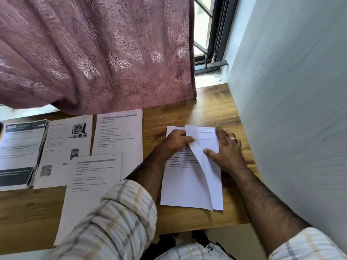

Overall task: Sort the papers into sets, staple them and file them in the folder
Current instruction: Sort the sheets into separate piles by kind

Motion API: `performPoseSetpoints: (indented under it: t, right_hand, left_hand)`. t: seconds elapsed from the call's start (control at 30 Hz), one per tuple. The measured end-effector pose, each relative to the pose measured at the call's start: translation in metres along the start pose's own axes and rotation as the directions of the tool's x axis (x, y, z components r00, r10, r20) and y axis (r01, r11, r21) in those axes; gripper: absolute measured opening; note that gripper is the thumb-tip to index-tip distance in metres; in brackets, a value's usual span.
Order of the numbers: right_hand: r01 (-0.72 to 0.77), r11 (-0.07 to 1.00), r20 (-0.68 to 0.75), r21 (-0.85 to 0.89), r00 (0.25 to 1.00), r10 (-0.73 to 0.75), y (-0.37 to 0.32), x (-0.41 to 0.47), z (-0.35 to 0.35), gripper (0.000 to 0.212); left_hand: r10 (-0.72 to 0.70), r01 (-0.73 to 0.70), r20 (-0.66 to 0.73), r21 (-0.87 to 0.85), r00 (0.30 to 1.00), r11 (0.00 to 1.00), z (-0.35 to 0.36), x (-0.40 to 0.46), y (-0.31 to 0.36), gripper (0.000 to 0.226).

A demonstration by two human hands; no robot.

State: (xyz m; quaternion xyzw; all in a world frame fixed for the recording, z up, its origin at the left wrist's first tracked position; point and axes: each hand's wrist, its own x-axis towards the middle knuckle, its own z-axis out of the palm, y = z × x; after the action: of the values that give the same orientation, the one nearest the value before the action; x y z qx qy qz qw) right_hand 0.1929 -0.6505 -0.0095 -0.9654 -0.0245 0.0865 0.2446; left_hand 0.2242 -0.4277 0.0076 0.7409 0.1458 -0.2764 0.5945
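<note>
Wood-grain brown, the table (206, 113) runs up to a window sill, with a pale wall (291, 91) close on the right and a dusty-pink patterned curtain (93, 53) hanging down to the table's far edge. Beside the curtain a strip of window (204, 30) with dark bars shows.

The sheaf of papers (187, 186) being worked lies on the right part of the table, its long axis running from the person toward the window, printed headings at the far end. The left hand (178, 141) pinches the top sheet's far corner between thumb and fingers, curling that sheet up and over. The right hand (225, 149), a ring on one finger, lies flat and spread on the page beneath, holding nothing.

To the left, three loose printed sheets (120, 136) lie side by side and overlapping, also lengthwise toward the window. At the far left sits a thicker stack with a dark cover page (20, 147).
</note>
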Motion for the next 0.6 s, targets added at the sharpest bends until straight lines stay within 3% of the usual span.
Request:
performPoseSetpoints:
  t: [0.13,0.2,0.23,0.3,0.33,0.37,0.47,0.6]
  right_hand:
    - [0.031,0.999,-0.015,-0.038,0.999,-0.032,-0.003,0.000,0.003,0.088]
    - [0.003,0.992,-0.075,0.128,0.997,0.007,-0.006,-0.006,0.005,0.083]
    - [-0.042,0.945,-0.069,0.324,0.995,0.067,-0.007,-0.009,0.002,0.079]
    - [-0.160,0.615,0.051,0.772,0.980,0.191,-0.012,-0.016,-0.005,0.061]
    - [-0.201,0.443,0.117,0.874,0.971,0.209,-0.013,-0.019,-0.007,0.052]
    - [-0.229,0.379,0.163,0.897,0.967,0.198,-0.014,-0.021,-0.009,0.046]
    - [-0.242,0.483,0.246,0.842,0.968,0.056,-0.015,-0.025,-0.009,0.040]
    - [-0.246,0.629,0.340,0.738,0.940,-0.031,-0.015,-0.022,-0.006,0.043]
  left_hand:
    - [-0.026,0.026,-0.007,-0.003,1.000,1.000,-0.001,-0.003,0.004,0.018]
    - [-0.036,0.035,-0.004,-0.005,0.999,0.999,-0.001,-0.003,0.003,0.019]
    - [-0.033,0.033,0.006,-0.021,0.999,0.999,-0.001,-0.003,0.003,0.022]
    - [-0.021,0.023,0.026,-0.051,0.999,0.998,-0.002,-0.003,0.002,0.033]
    - [-0.018,0.019,0.036,-0.040,0.999,0.999,-0.002,-0.003,0.002,0.044]
    - [-0.009,0.010,0.045,-0.019,0.999,1.000,-0.002,-0.003,0.002,0.056]
    - [0.006,-0.005,0.074,-0.005,0.997,1.000,-0.002,-0.005,0.005,0.081]
    - [0.011,-0.010,0.064,-0.015,0.998,1.000,-0.001,-0.006,0.003,0.044]
